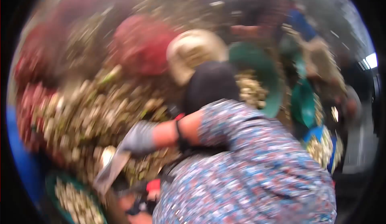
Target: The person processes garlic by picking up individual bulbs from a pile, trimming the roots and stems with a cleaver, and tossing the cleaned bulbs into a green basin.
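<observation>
Motion blurs the whole view. My right hand (138, 137), in a grey glove, reaches left across a heap of pale bulbs (92, 115) with greenish stems. It is closed on what looks like a broad-bladed knife (110, 171), whose flat blade slants down to the left. A bright white bulb (107, 155) shows beside the blade. Around my right wrist is a black strap (181, 135). Lower down, part of my left arm (140, 217) appears, with black and red gear near it. My left hand is smeared and partly hidden, so its fingers cannot be made out.
A green basin (58, 183) of bulbs stands lower left, beside a blue surface (20, 155). Beyond the heap are a red sack (140, 43), a cream tub (217, 43) and another green basin (273, 71) holding bulbs. At right stand more containers; a blurred person's arm (245, 31) shows at the top.
</observation>
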`<state>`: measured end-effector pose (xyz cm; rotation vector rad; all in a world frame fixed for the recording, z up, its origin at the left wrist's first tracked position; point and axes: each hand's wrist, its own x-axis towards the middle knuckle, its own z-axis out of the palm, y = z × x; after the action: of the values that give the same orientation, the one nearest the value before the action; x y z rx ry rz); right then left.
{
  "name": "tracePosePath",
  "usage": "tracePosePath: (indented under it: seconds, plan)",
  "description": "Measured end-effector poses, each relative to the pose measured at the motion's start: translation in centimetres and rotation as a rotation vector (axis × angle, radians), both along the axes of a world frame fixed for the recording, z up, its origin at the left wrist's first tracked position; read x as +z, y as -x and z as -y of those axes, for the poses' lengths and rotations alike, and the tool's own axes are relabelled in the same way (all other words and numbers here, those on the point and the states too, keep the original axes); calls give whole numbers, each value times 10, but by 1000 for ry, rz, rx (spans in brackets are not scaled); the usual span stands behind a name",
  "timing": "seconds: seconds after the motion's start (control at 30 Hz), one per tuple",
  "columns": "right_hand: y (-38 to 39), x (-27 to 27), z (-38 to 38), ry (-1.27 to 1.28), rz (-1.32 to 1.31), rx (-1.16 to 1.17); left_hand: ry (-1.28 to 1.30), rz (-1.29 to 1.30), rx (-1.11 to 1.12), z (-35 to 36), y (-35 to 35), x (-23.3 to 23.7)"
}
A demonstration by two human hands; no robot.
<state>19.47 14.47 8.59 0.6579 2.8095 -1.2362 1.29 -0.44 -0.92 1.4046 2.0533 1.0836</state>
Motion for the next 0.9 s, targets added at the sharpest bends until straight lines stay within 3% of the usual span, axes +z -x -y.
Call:
tracePosePath:
  seconds: [0.27, 0.47, 0.6, 0.67, 0.77, 0.83, 0.9]
  plan:
    - [14, -16, 5, -255, 142, 142, -104, -9, 27, 7, 16, 8]
    - [14, -16, 2, -252, 180, 121, -151, -40, 128, -4, 6, -6]
    - [13, -20, 6, -238, 184, 133, -135, 18, 8, 4, 4, 0]
    - [13, -28, 6, -258, 147, 118, -166, -141, 7, 3, 4, -1]
    - [12, -36, 5, -243, 149, 119, -292, 2, 157, -13, -9, 16]
    - [13, -35, 4, -218, 186, 97, -175, 288, 157, 8, 4, -54]
    - [12, -50, -7, -185, 293, -78, -165, -567, -104, 8, 22, -63]
